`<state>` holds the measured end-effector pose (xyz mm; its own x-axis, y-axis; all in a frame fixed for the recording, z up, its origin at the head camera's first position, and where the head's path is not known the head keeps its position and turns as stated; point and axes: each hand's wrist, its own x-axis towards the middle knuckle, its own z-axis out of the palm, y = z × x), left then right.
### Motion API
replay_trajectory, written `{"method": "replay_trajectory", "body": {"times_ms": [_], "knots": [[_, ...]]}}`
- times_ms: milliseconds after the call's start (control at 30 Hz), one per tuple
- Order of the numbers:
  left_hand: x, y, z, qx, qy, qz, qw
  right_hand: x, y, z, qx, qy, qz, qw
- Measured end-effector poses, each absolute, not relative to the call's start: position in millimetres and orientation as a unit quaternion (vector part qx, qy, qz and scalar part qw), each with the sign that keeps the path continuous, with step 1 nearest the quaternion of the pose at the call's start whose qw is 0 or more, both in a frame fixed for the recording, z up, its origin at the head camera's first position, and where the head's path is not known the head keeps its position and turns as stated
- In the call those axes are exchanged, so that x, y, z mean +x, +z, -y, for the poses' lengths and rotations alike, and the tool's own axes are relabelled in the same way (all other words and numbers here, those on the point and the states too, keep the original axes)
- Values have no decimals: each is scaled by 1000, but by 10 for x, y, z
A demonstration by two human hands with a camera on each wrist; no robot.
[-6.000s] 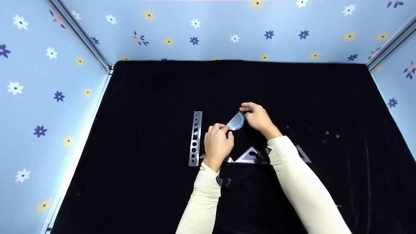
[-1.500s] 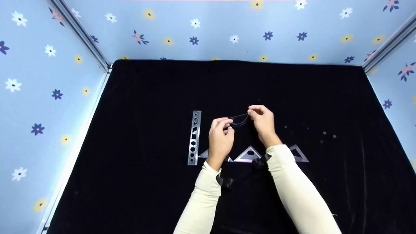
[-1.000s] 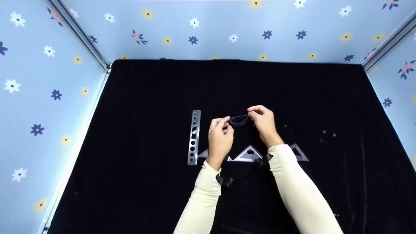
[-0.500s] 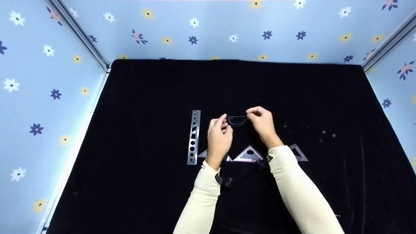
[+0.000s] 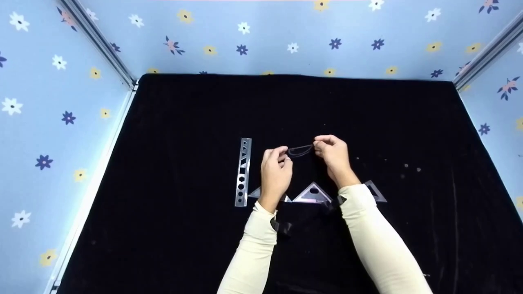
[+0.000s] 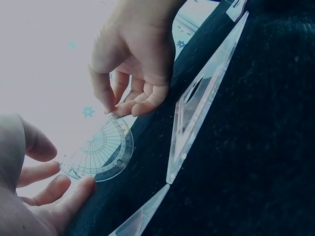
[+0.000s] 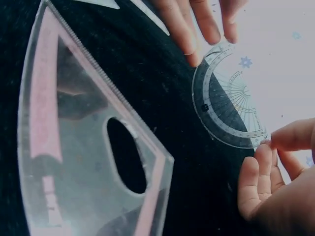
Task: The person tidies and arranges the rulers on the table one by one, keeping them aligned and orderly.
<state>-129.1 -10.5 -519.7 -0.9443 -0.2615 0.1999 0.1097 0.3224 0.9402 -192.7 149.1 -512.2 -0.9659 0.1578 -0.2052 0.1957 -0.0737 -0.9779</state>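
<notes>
A clear protractor [image 6: 106, 152] is held tilted above the black cloth, its curved edge towards the person. My right hand [image 5: 333, 157] pinches its right corner between thumb and index finger. At the other corner, the fingertips of my left hand [image 5: 276, 173] touch the protractor, with the thumb standing apart from it in the left wrist view. Below the hands lies a clear set square [image 5: 303, 197] with an oval hole. Another set square [image 5: 255, 192] is partly hidden by my left hand. Left of that hand lies a stencil ruler [image 5: 243, 171] with cut-out shapes.
A third triangle [image 5: 378, 194] lies beside the right sleeve, partly covered by it. Black cloth [image 5: 196, 122] covers the table, with small specks at the right. Blue flowered walls [image 5: 269, 36] stand at the back and both sides.
Six seconds ago the protractor's face showed; now it is turned nearly edge-on to the head view. In the last half second the right hand shifted slightly right and the protractor tilted a little.
</notes>
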Motion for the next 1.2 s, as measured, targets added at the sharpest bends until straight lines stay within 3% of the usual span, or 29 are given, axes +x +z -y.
{"method": "replay_trajectory", "body": {"times_ms": [633, 1200], "knots": [[-1293, -5218, 143, 69, -525, 833, 158, -1931, -5082, -1537, 145, -689, -706, 76], [-1278, -5205, 155, 62, -494, 852, 163, -1794, -5081, -1574, 123, -700, -701, 61]]}}
